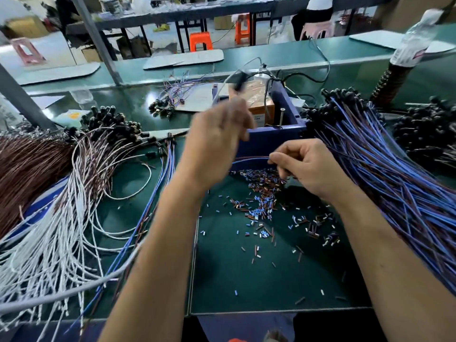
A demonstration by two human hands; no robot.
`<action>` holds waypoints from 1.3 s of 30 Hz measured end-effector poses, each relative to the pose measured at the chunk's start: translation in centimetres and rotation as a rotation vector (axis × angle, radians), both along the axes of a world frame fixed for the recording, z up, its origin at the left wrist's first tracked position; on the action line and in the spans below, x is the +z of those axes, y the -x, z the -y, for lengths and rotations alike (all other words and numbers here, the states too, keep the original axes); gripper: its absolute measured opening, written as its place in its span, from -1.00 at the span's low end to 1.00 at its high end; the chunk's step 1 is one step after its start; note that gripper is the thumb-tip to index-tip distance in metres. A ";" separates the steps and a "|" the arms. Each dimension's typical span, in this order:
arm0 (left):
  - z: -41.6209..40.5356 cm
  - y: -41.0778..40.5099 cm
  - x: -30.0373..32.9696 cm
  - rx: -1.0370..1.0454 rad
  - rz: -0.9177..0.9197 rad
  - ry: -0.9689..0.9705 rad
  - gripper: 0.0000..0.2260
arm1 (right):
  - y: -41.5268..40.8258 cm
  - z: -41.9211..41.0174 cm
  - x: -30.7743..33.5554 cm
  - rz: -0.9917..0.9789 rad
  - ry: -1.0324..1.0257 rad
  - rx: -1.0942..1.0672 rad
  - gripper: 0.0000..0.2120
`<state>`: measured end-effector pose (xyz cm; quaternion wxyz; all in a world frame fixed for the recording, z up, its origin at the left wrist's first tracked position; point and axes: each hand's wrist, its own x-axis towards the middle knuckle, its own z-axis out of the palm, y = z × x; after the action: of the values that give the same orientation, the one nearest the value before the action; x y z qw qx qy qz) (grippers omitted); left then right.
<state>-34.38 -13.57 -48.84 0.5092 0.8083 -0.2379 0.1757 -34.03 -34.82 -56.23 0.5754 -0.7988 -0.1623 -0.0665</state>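
Wire trimming, seemingly midway: 1 blue wire pinched by fingers of right hand, centre; left hand blurred, grip untellable; scraps heaped on worktop at 6 o'clock; blue bundle at 3 o'clock likely pending.

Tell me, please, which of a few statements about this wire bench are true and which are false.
1. The right hand pinches a thin wire. True.
2. The big bundle of blue wires lies to the left of both hands. False: it lies to their right; the white wires lie to the left.
3. Short offcuts are scattered over the green mat. True.
4. The box behind the hands is red. False: it is blue.
5. The left hand lies flat on the mat. False: it is raised in front of the box, and blurred.
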 end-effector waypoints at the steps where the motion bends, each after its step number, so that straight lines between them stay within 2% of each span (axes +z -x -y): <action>1: 1.3 0.0 -1.0 0.023 0.071 -0.172 -0.60 | -0.1 -0.3 0.1 0.028 0.006 0.006 -0.81; 3: 2.9 0.3 -3.1 0.026 0.145 -0.355 -0.63 | -0.1 -0.7 -0.2 0.075 -0.025 0.001 -0.75; 5: 3.4 0.3 -5.0 -0.010 0.164 -0.393 -0.72 | 0.1 -0.7 -0.8 0.112 -0.058 -0.021 -0.73; 9: 3.1 0.0 -7.7 -0.052 0.128 -0.306 -0.76 | 0.2 -0.5 -1.8 0.077 -0.165 -0.051 -0.76; 11: 2.6 -0.3 -8.4 -0.026 0.158 -0.257 -0.85 | 0.1 -0.5 -2.0 0.026 -0.235 -0.116 -0.85; 14: 1.9 -0.6 -9.1 0.050 0.191 -0.234 -0.94 | 0.1 0.0 -2.2 -0.078 -0.363 -0.167 -0.85; 17: 2.0 -0.6 -9.2 0.095 0.164 -0.167 -0.88 | 0.0 0.1 -2.3 -0.142 -0.420 -0.129 -0.88; 22: 2.2 -0.5 -9.3 0.117 0.122 -0.097 -0.87 | 0.2 -0.1 -2.1 -0.196 -0.455 -0.139 -0.70; 27: 2.4 -0.4 -9.1 0.080 0.062 -0.059 -0.84 | 0.3 -0.1 -1.9 -0.200 -0.470 -0.141 -0.76; 31: 1.7 -0.8 -9.2 0.134 0.008 0.066 -0.80 | -0.1 1.0 -1.8 -0.194 -0.587 -0.271 -0.81; 33: 1.6 -0.6 -9.2 0.139 -0.033 0.167 -0.82 | 0.0 0.7 -1.9 -0.153 -0.480 -0.313 -0.86; 35: 1.9 -0.4 -9.0 0.145 -0.042 0.225 -0.84 | 0.3 -0.6 -1.9 -0.115 -0.340 -0.284 -0.96; 36: 2.1 -0.4 -9.1 0.149 -0.046 0.230 -0.83 | 0.5 -1.4 -1.9 -0.111 -0.333 -0.243 -0.95; 39: 2.4 -0.5 -9.4 0.135 -0.086 0.223 -0.83 | 0.8 -2.7 -1.8 -0.149 -0.548 -0.108 -0.94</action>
<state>-33.91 -15.95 -58.24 0.5925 0.7677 -0.1401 0.2001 -34.81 -32.07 -57.98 0.7757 -0.6238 -0.0528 -0.0797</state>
